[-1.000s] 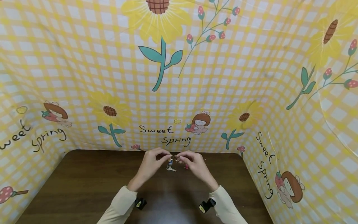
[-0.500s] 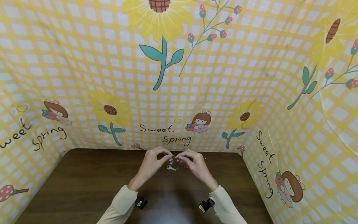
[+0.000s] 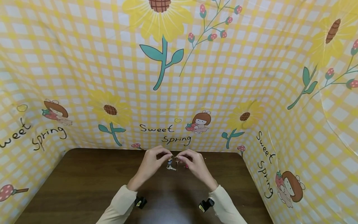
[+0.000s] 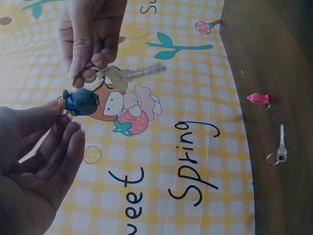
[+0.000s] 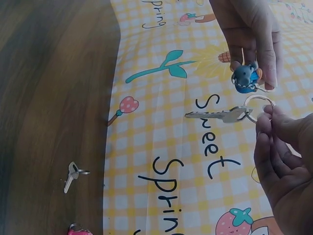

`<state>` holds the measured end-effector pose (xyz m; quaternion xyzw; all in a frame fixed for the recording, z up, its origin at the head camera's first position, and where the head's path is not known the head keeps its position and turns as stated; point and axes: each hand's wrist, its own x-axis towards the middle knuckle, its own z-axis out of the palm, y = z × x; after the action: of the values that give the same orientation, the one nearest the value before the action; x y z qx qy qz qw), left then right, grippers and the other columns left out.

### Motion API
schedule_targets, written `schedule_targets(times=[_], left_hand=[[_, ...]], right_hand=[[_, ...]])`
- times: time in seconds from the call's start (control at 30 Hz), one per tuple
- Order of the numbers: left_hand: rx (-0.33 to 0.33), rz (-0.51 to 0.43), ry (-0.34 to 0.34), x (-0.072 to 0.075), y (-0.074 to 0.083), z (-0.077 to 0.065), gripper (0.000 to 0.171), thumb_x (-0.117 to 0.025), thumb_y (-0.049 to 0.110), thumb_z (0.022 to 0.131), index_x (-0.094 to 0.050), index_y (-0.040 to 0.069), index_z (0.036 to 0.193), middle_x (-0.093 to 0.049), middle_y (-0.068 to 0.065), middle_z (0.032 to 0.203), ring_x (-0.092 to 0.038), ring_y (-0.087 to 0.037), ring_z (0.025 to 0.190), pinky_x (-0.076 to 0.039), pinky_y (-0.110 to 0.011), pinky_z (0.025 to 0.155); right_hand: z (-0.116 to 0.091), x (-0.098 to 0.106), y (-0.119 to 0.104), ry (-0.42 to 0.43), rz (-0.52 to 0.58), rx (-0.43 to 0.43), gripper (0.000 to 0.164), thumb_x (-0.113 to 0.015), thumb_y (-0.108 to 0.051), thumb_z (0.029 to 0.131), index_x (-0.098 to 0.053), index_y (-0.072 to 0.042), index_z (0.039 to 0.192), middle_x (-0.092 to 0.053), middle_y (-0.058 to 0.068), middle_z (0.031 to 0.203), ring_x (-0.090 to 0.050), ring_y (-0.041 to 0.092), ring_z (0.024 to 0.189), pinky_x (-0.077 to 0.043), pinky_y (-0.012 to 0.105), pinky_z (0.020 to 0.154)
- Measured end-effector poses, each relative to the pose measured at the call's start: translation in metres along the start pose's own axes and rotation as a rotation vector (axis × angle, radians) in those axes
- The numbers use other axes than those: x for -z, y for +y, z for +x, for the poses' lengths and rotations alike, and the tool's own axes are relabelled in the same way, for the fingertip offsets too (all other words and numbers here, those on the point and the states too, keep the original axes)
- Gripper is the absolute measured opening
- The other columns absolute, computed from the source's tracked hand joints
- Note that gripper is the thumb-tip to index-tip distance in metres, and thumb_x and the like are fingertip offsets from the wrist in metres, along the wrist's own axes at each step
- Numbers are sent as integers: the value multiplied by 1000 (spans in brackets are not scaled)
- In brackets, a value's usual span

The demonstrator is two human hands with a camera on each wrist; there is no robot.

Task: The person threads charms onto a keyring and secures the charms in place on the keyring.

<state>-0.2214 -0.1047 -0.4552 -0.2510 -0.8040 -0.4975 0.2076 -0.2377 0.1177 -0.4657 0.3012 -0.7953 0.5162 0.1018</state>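
Note:
My left hand pinches a small blue figure charm at its metal-ringed end, between thumb and forefinger. Facing it, my right hand grips a metal key ring between thumb and fingertips. From that ring a silver key sticks out, pointing away from the right hand. Both hands are raised over the far edge of the table, fingertips close together. In the left wrist view the charm overlaps the lower part of the ring; in the right wrist view it sits just above the ring.
On the dark wooden table lie a pink charm with a ring and another key with its own small ring. A yellow checked cloth printed with flowers walls the table at the back and sides.
Both hands stay almost in place. The ring and key at the right fingertips have turned slightly, and the key now hangs more plainly between the hands.

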Motion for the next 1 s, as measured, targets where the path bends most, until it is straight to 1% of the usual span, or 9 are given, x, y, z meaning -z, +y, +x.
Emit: schedule_targets(times=[0.1,0.23,0.33,0.4,0.47,0.57,0.73,0.9,1.0], left_hand=[[23,-7,-8,0,1,0,7,-79,4,95,-81,11,93,-71,6,89,-62,-9,76,-53,-26,69],[46,-14,-27,-1,3,0,8,-79,4,95,-81,12,94,-71,5,90,-64,-10,77,-55,-27,70],[62,-12,-29,-2,4,0,7,-78,4,96,-81,11,94,-72,4,91,-66,-10,79,-57,-28,72],[66,-8,-26,-2,4,-1,4,-78,5,96,-80,9,95,-72,4,91,-67,-10,79,-58,-28,72],[65,-3,-21,-2,4,-1,4,-79,4,95,-80,8,95,-73,3,91,-67,-10,79,-58,-28,71],[56,7,-14,-2,5,-1,6,-79,2,94,-80,8,95,-73,2,90,-67,-11,77,-58,-29,70],[48,20,-17,-4,4,0,6,-80,2,94,-79,8,92,-72,1,89,-66,-10,76,-57,-28,69],[40,16,-11,-5,2,-1,7,-79,2,94,-78,8,92,-72,2,88,-65,-9,74,-57,-26,67],[41,20,-8,-6,3,-1,7,-79,1,94,-78,8,91,-72,2,87,-65,-9,73,-57,-26,67]], right_hand=[[0,0,-1,-8,9,-25,10,-69,-7,103,-79,-7,103,-74,5,93,-70,21,73,-59,35,59],[0,1,-3,-44,31,-53,11,-68,-7,104,-78,-5,107,-74,8,96,-69,11,75,-60,39,60],[0,1,-4,-66,39,-64,12,-67,-7,104,-78,-4,110,-74,9,98,-68,6,77,-59,38,61],[0,0,-5,-75,48,-67,14,-65,-6,105,-77,-3,111,-74,11,99,-67,5,77,-58,35,60],[0,0,-6,-81,51,-65,15,-64,-5,106,-76,-1,113,-73,13,99,-66,5,76,-57,31,60],[0,0,-5,-88,51,-57,15,-63,-4,106,-76,0,114,-73,14,98,-65,5,76,-55,28,60],[0,3,-4,-111,53,-46,16,-63,-9,107,-77,-3,114,-75,11,101,-69,7,83,-58,31,63],[1,4,-4,-114,50,-30,17,-63,-11,108,-77,-3,114,-76,11,101,-71,10,84,-57,27,63],[1,2,-5,-104,29,-21,16,-64,-9,107,-77,-2,112,-76,10,100,-73,14,84,-57,27,64]])
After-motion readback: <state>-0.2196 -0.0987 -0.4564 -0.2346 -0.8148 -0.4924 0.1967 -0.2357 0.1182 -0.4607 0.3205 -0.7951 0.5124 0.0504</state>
